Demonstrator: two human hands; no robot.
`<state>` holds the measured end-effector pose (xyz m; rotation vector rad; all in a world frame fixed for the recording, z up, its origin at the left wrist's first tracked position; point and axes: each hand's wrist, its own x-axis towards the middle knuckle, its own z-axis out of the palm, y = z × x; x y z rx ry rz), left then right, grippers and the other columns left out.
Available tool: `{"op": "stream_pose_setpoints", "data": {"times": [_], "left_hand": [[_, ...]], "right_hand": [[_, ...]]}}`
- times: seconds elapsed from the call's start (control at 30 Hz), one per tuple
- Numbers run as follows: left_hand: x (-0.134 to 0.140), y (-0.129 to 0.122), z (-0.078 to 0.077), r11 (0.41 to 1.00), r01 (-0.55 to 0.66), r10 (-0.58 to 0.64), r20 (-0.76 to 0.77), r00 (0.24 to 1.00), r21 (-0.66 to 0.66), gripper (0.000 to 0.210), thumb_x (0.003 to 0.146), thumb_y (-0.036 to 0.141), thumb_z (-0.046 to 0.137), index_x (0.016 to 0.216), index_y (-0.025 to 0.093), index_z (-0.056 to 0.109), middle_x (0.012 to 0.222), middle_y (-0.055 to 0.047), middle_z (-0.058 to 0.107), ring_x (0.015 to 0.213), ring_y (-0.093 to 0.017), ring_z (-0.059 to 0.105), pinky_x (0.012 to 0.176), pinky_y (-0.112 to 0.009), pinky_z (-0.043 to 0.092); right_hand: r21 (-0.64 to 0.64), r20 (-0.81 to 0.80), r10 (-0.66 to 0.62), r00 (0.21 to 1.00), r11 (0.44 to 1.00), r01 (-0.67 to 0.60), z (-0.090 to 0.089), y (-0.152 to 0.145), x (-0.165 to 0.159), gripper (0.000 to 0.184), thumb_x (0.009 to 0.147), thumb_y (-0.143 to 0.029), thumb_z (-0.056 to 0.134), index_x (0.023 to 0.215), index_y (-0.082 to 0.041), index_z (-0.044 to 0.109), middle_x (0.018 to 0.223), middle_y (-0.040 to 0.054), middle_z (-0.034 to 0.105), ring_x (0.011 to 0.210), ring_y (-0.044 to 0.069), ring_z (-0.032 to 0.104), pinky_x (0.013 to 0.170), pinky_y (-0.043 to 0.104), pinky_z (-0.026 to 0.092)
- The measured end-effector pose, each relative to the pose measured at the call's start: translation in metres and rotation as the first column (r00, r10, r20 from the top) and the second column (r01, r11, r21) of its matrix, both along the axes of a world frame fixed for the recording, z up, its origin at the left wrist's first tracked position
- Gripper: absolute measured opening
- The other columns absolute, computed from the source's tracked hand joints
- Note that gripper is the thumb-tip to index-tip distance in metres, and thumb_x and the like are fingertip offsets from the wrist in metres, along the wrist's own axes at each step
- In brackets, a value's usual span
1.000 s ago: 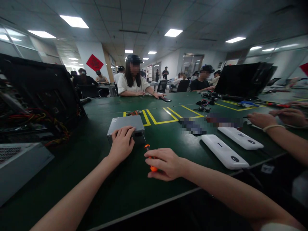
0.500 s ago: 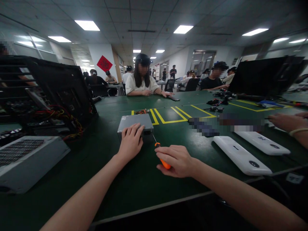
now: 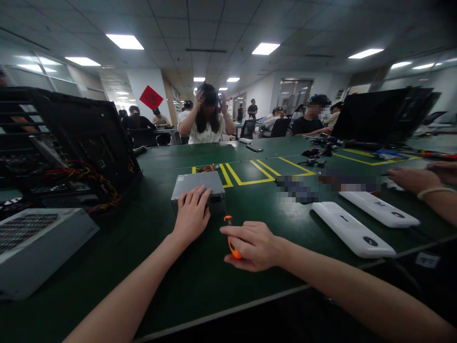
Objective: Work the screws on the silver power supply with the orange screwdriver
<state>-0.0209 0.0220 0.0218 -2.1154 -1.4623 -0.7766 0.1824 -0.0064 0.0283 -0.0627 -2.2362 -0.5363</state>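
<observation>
A grey metal computer power supply (image 3: 189,182) sits on the green table in front of me, its bundle of coloured wires at the back. My left hand (image 3: 193,212) grips its near edge, fingers over the top and thumb at the front face. To the right, my right hand (image 3: 255,245) is closed around the orange handle of a screwdriver (image 3: 233,250). The screwdriver's thin shaft points up toward the unit's right front corner. Whether its tip touches the unit, I cannot tell.
At left stand an open computer case (image 3: 82,147) and a second power supply (image 3: 43,252). White power banks (image 3: 352,228) lie at right, near a co-worker's hands (image 3: 414,178). Cables (image 3: 317,150) and a monitor (image 3: 378,116) are farther back. A person (image 3: 207,116) sits opposite.
My right hand and the screwdriver have shifted slightly left and down, the handle now more upright. My left hand stays on the power supply. The person opposite has raised both hands to the head.
</observation>
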Motion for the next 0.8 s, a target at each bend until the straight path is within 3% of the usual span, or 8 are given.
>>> {"op": "stream_pose_setpoints", "data": {"times": [0.07,0.17,0.27,0.37,0.5,0.57,0.7,0.8], "left_hand": [[0.001,0.0,0.0,1.0,-0.002,0.002,0.018,1.0,0.001,0.045,0.079,0.019,0.044,0.124,0.02,0.045,0.129,-0.012,0.047,0.119,-0.027,0.04,0.096,-0.045,0.028],[0.002,-0.002,0.001,1.0,-0.008,0.008,0.028,1.0,-0.003,0.044,0.079,0.019,0.044,0.122,0.02,0.047,0.127,-0.011,0.049,0.117,-0.027,0.041,0.095,-0.044,0.028],[0.002,-0.004,0.001,1.0,-0.012,0.012,0.027,1.0,-0.008,0.043,0.079,0.019,0.044,0.122,0.021,0.047,0.127,-0.009,0.049,0.116,-0.026,0.042,0.094,-0.044,0.029],[0.002,-0.005,0.001,1.0,-0.012,0.012,0.012,1.0,-0.009,0.043,0.08,0.019,0.043,0.123,0.021,0.046,0.128,-0.009,0.048,0.117,-0.026,0.041,0.093,-0.044,0.029],[0.002,-0.004,-0.001,1.0,-0.017,0.017,0.009,1.0,-0.004,0.043,0.081,0.02,0.041,0.125,0.021,0.045,0.128,-0.01,0.047,0.118,-0.026,0.04,0.093,-0.044,0.028],[0.002,-0.004,-0.002,1.0,-0.004,0.004,0.017,1.0,-0.004,0.045,0.081,0.02,0.042,0.126,0.021,0.044,0.129,-0.01,0.047,0.118,-0.026,0.04,0.094,-0.044,0.027],[0.002,-0.004,-0.002,1.0,0.017,-0.017,0.028,0.999,0.0,0.047,0.081,0.02,0.042,0.128,0.021,0.042,0.13,-0.009,0.047,0.118,-0.026,0.039,0.095,-0.044,0.027],[0.003,-0.003,-0.003,1.0,0.021,-0.021,0.036,0.999,0.006,0.047,0.081,0.02,0.042,0.129,0.022,0.042,0.131,-0.01,0.046,0.119,-0.026,0.039,0.096,-0.044,0.026]], "right_hand": [[-0.037,-0.01,0.0,1.0,0.999,0.0,-0.001,0.001,0.0,0.027,0.082,-0.041,0.052,0.081,-0.015,0.048,0.087,0.0095,0.064,0.055,0.01,0.055,0.049,0.021,0.041],[-0.073,0.064,-0.011,0.998,0.997,0.015,0.002,-0.001,0.004,0.031,0.085,-0.043,0.045,0.094,-0.014,0.049,0.092,0.0115,0.062,0.064,0.012,0.058,0.052,0.021,0.043],[0.004,0.113,-0.019,0.993,1.0,0.019,0.007,-0.004,0.008,0.029,0.087,-0.038,0.044,0.104,-0.016,0.05,0.094,0.0107,0.062,0.061,0.011,0.057,0.052,0.023,0.043],[0.056,0.009,-0.02,1.0,0.998,0.02,0.009,-0.004,0.008,0.03,0.081,-0.043,0.055,0.091,-0.014,0.054,0.091,0.0093,0.064,0.055,0.009,0.054,0.049,0.022,0.041],[0.0,-0.113,-0.014,0.993,1.0,0.014,0.006,0.0,0.008,0.034,0.077,-0.048,0.058,0.075,-0.015,0.049,0.083,0.0079,0.065,0.055,0.009,0.055,0.049,0.02,0.042],[-0.024,-0.074,-0.019,0.997,1.0,0.017,0.005,-0.001,0.008,0.035,0.08,-0.049,0.053,0.077,-0.014,0.05,0.082,0.0087,0.064,0.058,0.01,0.057,0.051,0.02,0.044],[0.017,0.117,-0.042,0.992,0.999,0.041,0.005,-0.006,0.007,0.031,0.088,-0.04,0.043,0.101,-0.014,0.053,0.093,0.0122,0.062,0.069,0.013,0.06,0.057,0.023,0.045],[0.051,0.123,-0.026,0.992,0.999,0.019,0.003,-0.005,0.003,0.03,0.086,-0.041,0.048,0.097,-0.014,0.053,0.091,0.0098,0.063,0.065,0.011,0.058,0.053,0.022,0.043]]}}
